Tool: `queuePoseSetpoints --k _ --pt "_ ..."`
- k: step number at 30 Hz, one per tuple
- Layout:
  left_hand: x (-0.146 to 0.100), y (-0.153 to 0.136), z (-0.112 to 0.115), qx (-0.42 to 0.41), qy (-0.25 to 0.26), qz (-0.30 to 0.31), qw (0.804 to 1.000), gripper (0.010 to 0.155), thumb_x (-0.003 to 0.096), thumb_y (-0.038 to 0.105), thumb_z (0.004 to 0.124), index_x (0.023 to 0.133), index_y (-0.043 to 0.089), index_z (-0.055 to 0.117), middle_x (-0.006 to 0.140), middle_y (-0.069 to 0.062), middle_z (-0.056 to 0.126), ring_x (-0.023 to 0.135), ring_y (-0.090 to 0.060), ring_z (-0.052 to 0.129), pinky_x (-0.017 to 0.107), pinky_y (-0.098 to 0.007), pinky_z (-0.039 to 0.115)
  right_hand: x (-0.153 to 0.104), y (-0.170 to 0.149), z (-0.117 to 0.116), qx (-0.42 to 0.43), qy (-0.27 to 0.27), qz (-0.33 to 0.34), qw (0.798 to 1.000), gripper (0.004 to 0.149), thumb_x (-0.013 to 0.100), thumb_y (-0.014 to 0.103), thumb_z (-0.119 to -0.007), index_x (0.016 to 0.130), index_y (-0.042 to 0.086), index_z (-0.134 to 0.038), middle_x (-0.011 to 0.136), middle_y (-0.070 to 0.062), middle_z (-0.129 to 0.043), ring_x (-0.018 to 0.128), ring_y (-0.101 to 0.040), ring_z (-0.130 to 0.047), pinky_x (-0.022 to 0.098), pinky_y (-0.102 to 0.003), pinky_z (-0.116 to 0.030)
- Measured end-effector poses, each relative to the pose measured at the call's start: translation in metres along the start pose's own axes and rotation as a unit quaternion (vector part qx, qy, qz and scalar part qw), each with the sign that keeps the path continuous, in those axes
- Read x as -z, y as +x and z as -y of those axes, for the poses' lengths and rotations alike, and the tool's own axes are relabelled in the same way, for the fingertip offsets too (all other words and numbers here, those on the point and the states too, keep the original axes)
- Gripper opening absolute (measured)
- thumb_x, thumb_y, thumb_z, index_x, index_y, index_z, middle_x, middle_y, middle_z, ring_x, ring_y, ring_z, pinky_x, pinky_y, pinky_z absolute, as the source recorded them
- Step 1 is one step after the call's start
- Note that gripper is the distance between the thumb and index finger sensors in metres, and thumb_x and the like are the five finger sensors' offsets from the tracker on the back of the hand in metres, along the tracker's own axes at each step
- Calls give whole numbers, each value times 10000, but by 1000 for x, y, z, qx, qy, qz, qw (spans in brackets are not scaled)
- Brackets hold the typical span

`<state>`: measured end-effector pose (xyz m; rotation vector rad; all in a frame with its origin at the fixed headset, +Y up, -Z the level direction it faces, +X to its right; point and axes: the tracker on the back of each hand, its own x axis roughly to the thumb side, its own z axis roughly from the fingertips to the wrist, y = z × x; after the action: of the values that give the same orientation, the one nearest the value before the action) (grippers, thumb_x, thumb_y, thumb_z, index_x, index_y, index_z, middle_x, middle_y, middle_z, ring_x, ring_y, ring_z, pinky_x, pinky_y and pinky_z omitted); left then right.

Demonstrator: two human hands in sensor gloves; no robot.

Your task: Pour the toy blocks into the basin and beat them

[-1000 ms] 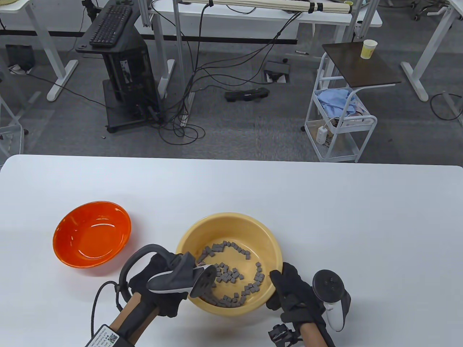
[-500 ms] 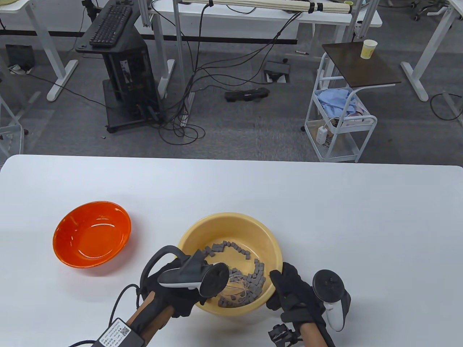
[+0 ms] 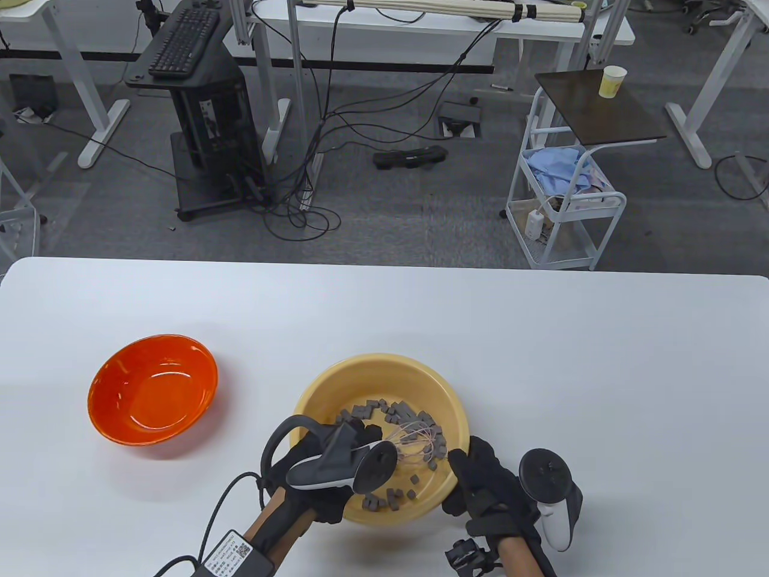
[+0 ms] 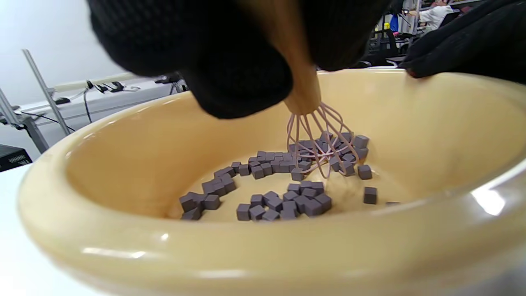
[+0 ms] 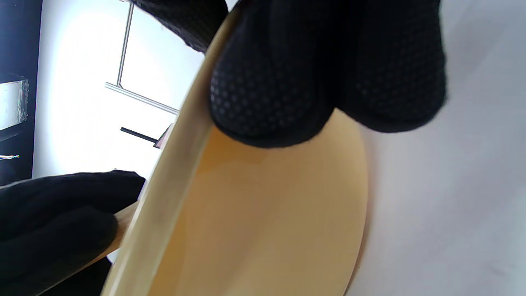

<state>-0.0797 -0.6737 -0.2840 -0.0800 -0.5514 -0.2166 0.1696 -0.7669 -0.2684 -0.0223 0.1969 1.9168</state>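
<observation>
A yellow basin (image 3: pixel 360 375) stands near the table's front edge with several small grey toy blocks (image 3: pixel 367 410) scattered inside it. My left hand (image 3: pixel 321 469) grips the wooden handle of a pink wire whisk (image 3: pixel 414 442), whose wires sit among the blocks (image 4: pixel 304 201) at the basin's right side. In the left wrist view the whisk (image 4: pixel 316 139) hangs from my gloved fingers (image 4: pixel 230 70) into the basin (image 4: pixel 172 250). My right hand (image 3: pixel 480 481) grips the basin's near right rim; its fingers (image 5: pixel 279 82) curl over the rim (image 5: pixel 172 172).
An orange bowl (image 3: pixel 153 387) with nothing in it stands left of the basin. The white table (image 3: pixel 541 336) stretches away behind and to the right. Cables from both wrists trail off the front edge.
My left hand has swept the whisk from the basin's near left side across to its right side, pushing blocks along. The right hand has stayed on the rim.
</observation>
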Motion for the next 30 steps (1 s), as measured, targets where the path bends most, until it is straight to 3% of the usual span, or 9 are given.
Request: queuePoseSetpoints --k 8,17,22,30 --pt "-6 -8 10 55 25 -65 996 462 637 403 738 1031 164 763 942 -150 917 424 -77 1055 320 -281 909 0 0 0 -4 0 1 1000 629 714 248 -647 1044 -212 -373 657 -257 -864 334 -234 -1003 367 -485 -908" --pt "-25 -42 -10 64 -59 -135 987 449 632 418 762 1011 181 796 946 -142 924 416 -82 1055 322 -287 906 0 0 1 -8 2 -1 1000 629 714 246 -647 1045 -213 -374 664 -259 -864 336 -237 -1004 369 -486 -906" --pt "-32 -46 -22 54 -85 -137 985 435 623 445 780 970 190 841 905 -122 953 396 -78 1054 312 -288 908 0 0 1 -8 4 -2 1000 628 715 247 -645 1049 -209 -371 668 -259 -862 337 -237 -999 369 -487 -902" --pt "-38 -35 -38 35 -80 -104 991 405 600 499 794 831 204 950 738 -84 1050 290 -71 1061 244 -291 910 0 1 1 -9 7 -4 1000 629 716 249 -643 1055 -204 -367 675 -257 -859 339 -239 -992 372 -490 -894"
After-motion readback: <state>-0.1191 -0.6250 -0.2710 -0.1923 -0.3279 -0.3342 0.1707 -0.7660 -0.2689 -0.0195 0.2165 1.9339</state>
